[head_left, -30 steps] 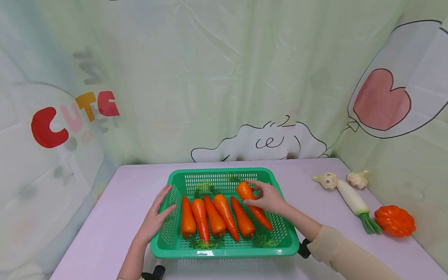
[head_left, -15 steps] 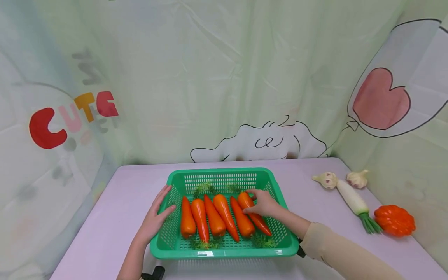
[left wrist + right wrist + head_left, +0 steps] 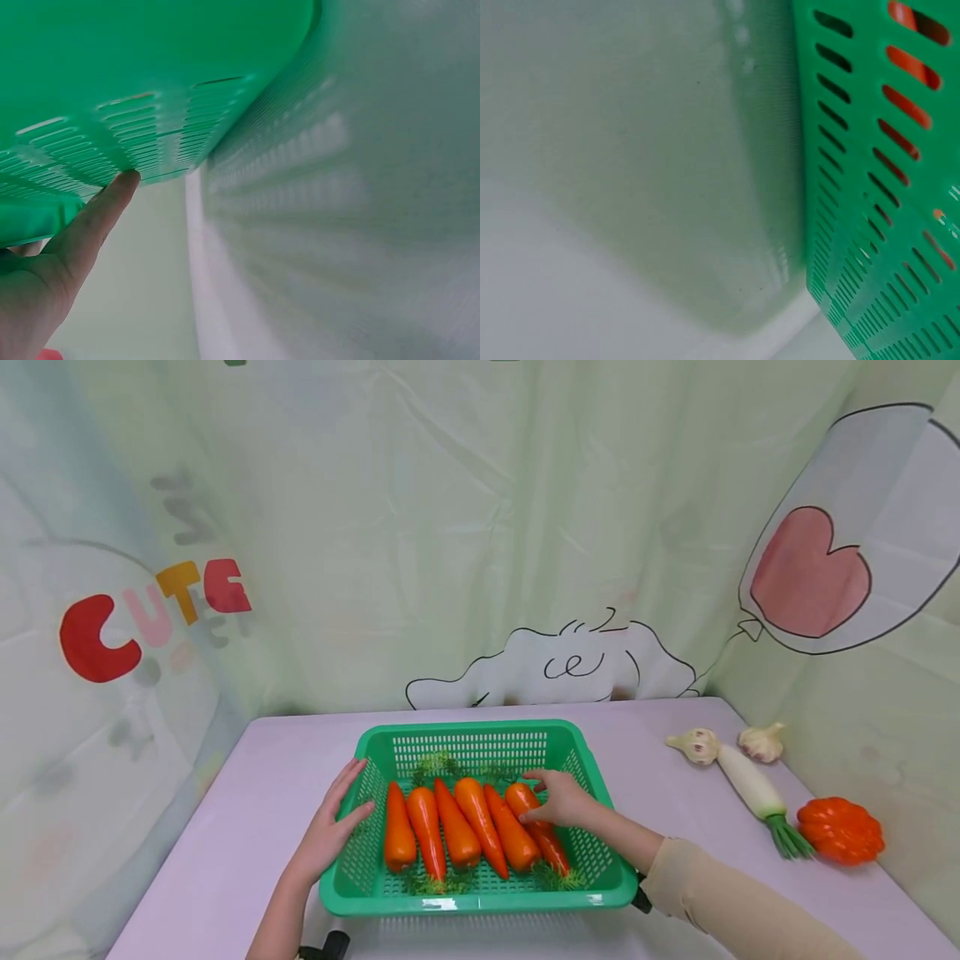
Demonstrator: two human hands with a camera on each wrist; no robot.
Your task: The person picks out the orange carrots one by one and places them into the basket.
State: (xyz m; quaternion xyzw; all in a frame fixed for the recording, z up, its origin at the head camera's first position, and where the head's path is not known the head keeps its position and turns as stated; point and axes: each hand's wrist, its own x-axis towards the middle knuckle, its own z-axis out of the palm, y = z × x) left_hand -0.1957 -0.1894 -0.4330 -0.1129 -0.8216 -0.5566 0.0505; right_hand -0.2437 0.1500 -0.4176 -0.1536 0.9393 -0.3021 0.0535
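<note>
A green plastic basket [image 3: 480, 904] sits on the table with several orange carrots [image 3: 457, 833] lying side by side in it. My right hand [image 3: 567, 799] reaches over the basket's right side and holds the rightmost carrot [image 3: 551, 850] near its thick upper end, between thumb and fingers. This carrot's tip points toward the front right corner. On the left, my left hand [image 3: 330, 827] rests against the basket's outer wall with its fingers extended; the left wrist view shows a finger along the slotted wall [image 3: 142, 112]. Only the basket wall [image 3: 862, 195] and table show in the right wrist view.
Green leafy tufts [image 3: 437, 765] lie in the basket at its back and front. At the table's right stand a garlic bulb [image 3: 697, 746], another garlic bulb [image 3: 762, 742], a white radish [image 3: 752, 783] and a ribbed orange-red vegetable [image 3: 841, 831]. A printed curtain [image 3: 450, 527] hangs behind.
My right hand has lowered the rightmost carrot onto the basket floor and shifted it left, against its neighbour, its tip swinging toward the front. The neighbouring carrot tilts more. My left hand stays put.
</note>
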